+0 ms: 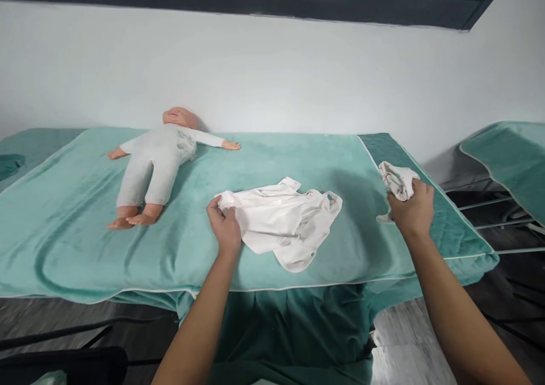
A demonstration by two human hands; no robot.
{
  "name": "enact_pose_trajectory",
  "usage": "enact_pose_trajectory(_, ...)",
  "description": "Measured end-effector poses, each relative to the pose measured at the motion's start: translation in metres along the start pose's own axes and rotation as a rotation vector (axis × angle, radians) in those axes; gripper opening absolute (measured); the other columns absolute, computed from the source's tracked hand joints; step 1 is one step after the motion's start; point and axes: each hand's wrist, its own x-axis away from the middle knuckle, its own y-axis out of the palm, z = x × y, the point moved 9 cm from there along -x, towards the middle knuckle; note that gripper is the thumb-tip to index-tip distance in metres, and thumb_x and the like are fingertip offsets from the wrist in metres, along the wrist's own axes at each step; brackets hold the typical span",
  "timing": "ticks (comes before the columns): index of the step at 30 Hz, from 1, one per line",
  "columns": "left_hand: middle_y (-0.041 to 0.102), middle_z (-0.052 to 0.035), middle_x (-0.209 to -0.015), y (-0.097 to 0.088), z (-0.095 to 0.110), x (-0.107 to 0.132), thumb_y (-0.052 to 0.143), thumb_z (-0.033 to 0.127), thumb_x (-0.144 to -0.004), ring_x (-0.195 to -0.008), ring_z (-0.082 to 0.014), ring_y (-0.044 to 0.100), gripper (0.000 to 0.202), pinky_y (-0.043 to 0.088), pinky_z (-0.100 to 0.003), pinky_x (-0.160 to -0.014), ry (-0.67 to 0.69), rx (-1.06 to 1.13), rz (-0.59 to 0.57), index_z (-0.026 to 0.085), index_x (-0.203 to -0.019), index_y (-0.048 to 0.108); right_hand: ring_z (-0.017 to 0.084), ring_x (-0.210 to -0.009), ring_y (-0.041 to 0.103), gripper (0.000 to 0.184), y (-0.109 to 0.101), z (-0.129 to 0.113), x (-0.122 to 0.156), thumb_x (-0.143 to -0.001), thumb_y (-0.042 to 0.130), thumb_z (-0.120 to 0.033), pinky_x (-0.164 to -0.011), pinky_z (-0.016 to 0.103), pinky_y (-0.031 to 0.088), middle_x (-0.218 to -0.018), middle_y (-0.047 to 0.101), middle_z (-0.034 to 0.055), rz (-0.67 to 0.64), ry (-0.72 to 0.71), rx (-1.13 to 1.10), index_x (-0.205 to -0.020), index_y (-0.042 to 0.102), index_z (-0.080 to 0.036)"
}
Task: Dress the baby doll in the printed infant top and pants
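A white baby garment (276, 214) lies spread and wrinkled on the green-covered bed. My left hand (225, 226) grips its left end, fingers beneath and thumb on top. Over at the right end of the bed, my right hand (412, 208) is closed on a crumpled white cloth (397, 180) with a small printed pattern. Part of that cloth hangs below my fingers. A baby doll (157, 158) in a white cloth suit rests on its back at the left, apart from both hands.
The bed (85, 260) wears a green velvety cover and stands against a white wall (272, 72). Another green-covered surface (511, 152) with metal bars is at the far right. A black chair (63, 365) stands at the lower left.
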Motion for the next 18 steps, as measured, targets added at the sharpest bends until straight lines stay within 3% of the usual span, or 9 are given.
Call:
enact_pose_trajectory(4,0.057,-0.0104,-0.123,0.001,0.000,0.000,0.060,0.014,-0.075,-0.121,-0.0238,0.056,0.048,0.038,-0.042,-0.113,0.002,0.011,0.000,0.018,-0.122,0.051,0.041,-0.116,0.054,0.042,0.033,0.004,0.011,-0.080,0.062,-0.040,-0.093,0.057,0.047,-0.127,0.058,0.0201,-0.163,-0.112,0.053,-0.117,0.062,-0.021)
enact_pose_trajectory(9,0.058,-0.0083,-0.121,0.001,0.001,0.000,0.060,0.014,-0.075,-0.120,-0.0217,0.056,0.047,0.039,-0.039,-0.111,-0.004,0.017,-0.005,0.020,-0.121,0.051,0.040,-0.121,0.053,0.050,0.059,0.012,0.021,-0.082,0.058,-0.039,-0.099,0.058,0.046,-0.134,0.058,0.0212,-0.178,-0.208,0.060,-0.127,0.058,-0.016)
enact_pose_trajectory(14,0.058,-0.0069,-0.115,0.001,0.004,0.001,0.060,0.014,-0.075,-0.114,-0.0209,0.058,0.047,0.042,-0.037,-0.108,-0.018,-0.023,-0.005,0.019,-0.121,0.052,0.036,-0.128,0.052,0.052,0.059,0.007,0.022,-0.082,0.060,-0.036,-0.104,0.054,0.046,-0.138,0.056,0.0200,-0.245,-0.418,-0.077,-0.129,0.057,-0.016)
enact_pose_trajectory(18,0.057,-0.0054,-0.115,0.001,0.008,0.001,0.060,0.014,-0.075,-0.111,-0.0191,0.057,0.045,0.041,-0.034,-0.107,0.012,-0.035,0.000,0.020,-0.119,0.052,0.035,-0.132,0.051,0.052,0.059,0.006,0.022,-0.084,0.059,-0.041,-0.108,0.056,0.043,-0.140,0.056,0.0181,-0.300,-0.465,-0.188,-0.130,0.055,-0.018)
